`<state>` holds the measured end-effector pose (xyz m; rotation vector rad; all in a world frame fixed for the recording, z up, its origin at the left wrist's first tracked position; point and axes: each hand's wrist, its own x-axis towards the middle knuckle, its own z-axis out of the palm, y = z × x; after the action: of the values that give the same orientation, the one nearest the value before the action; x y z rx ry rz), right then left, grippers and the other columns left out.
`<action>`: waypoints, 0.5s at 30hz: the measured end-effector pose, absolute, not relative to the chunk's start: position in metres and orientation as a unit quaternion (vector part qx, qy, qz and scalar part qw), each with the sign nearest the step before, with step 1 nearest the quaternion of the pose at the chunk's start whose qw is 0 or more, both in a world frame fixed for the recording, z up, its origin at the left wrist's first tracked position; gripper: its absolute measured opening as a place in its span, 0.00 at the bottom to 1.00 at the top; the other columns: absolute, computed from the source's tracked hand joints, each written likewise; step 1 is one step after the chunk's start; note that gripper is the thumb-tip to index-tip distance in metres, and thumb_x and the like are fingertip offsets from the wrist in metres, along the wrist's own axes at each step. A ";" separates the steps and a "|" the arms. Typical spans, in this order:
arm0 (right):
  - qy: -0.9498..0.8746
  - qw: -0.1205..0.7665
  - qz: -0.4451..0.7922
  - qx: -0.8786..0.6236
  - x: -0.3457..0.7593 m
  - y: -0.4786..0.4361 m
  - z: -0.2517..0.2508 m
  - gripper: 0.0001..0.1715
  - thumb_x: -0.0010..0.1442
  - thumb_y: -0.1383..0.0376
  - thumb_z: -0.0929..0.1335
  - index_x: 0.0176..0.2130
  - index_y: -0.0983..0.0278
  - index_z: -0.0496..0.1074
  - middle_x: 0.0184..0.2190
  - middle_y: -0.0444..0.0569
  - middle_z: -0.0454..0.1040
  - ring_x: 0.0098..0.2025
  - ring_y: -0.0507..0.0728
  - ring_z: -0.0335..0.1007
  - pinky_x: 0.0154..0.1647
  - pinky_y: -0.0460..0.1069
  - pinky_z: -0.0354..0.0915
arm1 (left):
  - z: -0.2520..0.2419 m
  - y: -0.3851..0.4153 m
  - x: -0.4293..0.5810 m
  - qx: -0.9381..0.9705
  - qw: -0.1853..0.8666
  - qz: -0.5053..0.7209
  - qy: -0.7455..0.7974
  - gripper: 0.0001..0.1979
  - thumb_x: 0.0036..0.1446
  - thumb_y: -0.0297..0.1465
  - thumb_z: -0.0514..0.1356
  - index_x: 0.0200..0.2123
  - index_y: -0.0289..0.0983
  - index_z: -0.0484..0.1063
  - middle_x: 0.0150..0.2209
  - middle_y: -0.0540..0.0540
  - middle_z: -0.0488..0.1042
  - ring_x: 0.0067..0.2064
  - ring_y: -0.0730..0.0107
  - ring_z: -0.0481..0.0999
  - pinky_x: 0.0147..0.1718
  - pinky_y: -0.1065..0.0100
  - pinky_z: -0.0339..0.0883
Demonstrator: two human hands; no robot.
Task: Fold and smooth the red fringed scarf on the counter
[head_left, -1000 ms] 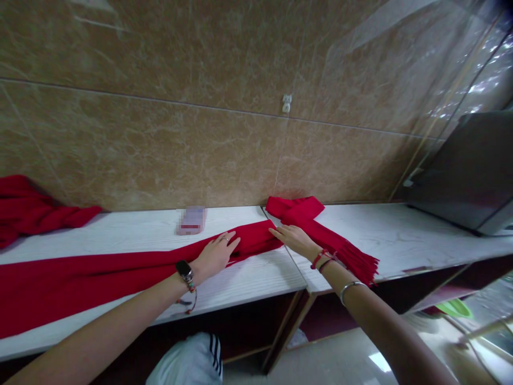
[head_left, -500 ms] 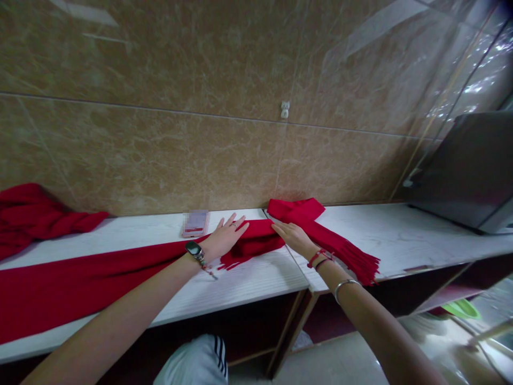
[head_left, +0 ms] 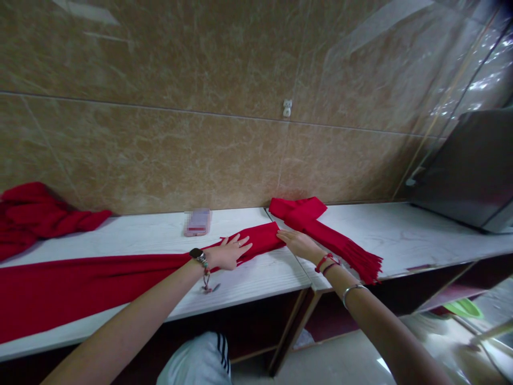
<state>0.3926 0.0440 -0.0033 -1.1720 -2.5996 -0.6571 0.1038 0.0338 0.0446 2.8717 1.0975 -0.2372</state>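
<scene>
A long red scarf (head_left: 88,278) runs along the white counter from the left edge, its right end folded back over itself (head_left: 262,235). My left hand (head_left: 229,252) lies flat on the folded part, fingers spread. At the fold's right edge, the fingertips of my right hand (head_left: 298,244) touch the cloth, stretched out and close together. Just beyond the right hand lies a second red scarf (head_left: 320,224), folded at an angle, with its fringe pointing to the front right. Most of the first scarf's fringe is hidden under my left hand.
Bunched red cloth (head_left: 40,219) rests at the far left by the tiled wall (head_left: 160,155). A phone (head_left: 197,222) lies behind my left hand. A dark grey appliance (head_left: 473,166) stands at the right end of the white counter (head_left: 417,235). Open shelves (head_left: 236,321) are below.
My left hand has moved forward and down, flattening on the folded end, whose fringe has shifted away from the front. My right hand remains at the fold's edge.
</scene>
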 end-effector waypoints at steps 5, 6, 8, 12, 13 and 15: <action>-0.861 0.174 -0.178 -0.443 0.368 0.048 0.023 0.24 0.54 0.78 0.57 0.49 0.71 0.68 0.49 0.56 0.69 0.54 0.56 0.61 0.55 0.52 0.58 | 0.044 0.034 0.131 0.927 -0.020 0.058 0.371 0.19 0.60 0.29 0.43 0.52 0.33 0.62 0.57 0.36 0.59 0.59 0.57 0.54 0.54 0.52 0.51; -0.853 0.190 -0.177 -0.453 0.359 0.050 0.028 0.23 0.55 0.77 0.57 0.49 0.72 0.67 0.50 0.57 0.69 0.54 0.56 0.61 0.55 0.52 0.58 | 0.042 0.036 0.138 0.920 -0.037 0.084 0.381 0.19 0.61 0.29 0.42 0.52 0.32 0.62 0.57 0.36 0.59 0.59 0.58 0.56 0.54 0.53 0.52; -0.841 0.200 -0.179 -0.470 0.341 0.055 0.035 0.22 0.58 0.74 0.56 0.51 0.73 0.65 0.50 0.59 0.68 0.55 0.56 0.59 0.55 0.53 0.57 | 0.034 0.042 0.150 0.907 -0.054 0.109 0.404 0.19 0.61 0.30 0.43 0.53 0.30 0.60 0.58 0.35 0.58 0.59 0.57 0.55 0.54 0.54 0.52; -0.839 0.128 -0.177 -0.498 0.321 0.065 0.020 0.21 0.62 0.68 0.57 0.53 0.73 0.62 0.54 0.61 0.64 0.57 0.59 0.57 0.53 0.57 0.59 | 0.011 0.055 0.157 0.901 -0.033 0.110 0.417 0.23 0.61 0.31 0.44 0.57 0.28 0.54 0.60 0.35 0.53 0.61 0.57 0.50 0.56 0.55 0.48; -0.839 0.107 -0.173 -0.504 0.320 0.067 0.012 0.21 0.63 0.67 0.57 0.53 0.72 0.62 0.55 0.61 0.63 0.57 0.60 0.56 0.53 0.58 0.59 | 0.006 0.057 0.157 0.902 -0.025 0.107 0.418 0.23 0.61 0.31 0.43 0.58 0.28 0.53 0.61 0.35 0.52 0.62 0.57 0.49 0.56 0.54 0.47; -0.836 0.087 -0.171 -0.514 0.323 0.070 -0.003 0.21 0.63 0.66 0.57 0.54 0.70 0.62 0.55 0.60 0.62 0.58 0.61 0.56 0.52 0.58 0.59 | -0.001 0.062 0.154 0.904 -0.013 0.099 0.417 0.24 0.61 0.32 0.42 0.59 0.28 0.51 0.61 0.36 0.51 0.62 0.58 0.48 0.57 0.53 0.46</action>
<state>0.3229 0.0699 -0.0027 -1.5299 -2.4903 -0.5091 0.1540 0.0617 -0.0005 2.8630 1.3199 0.3129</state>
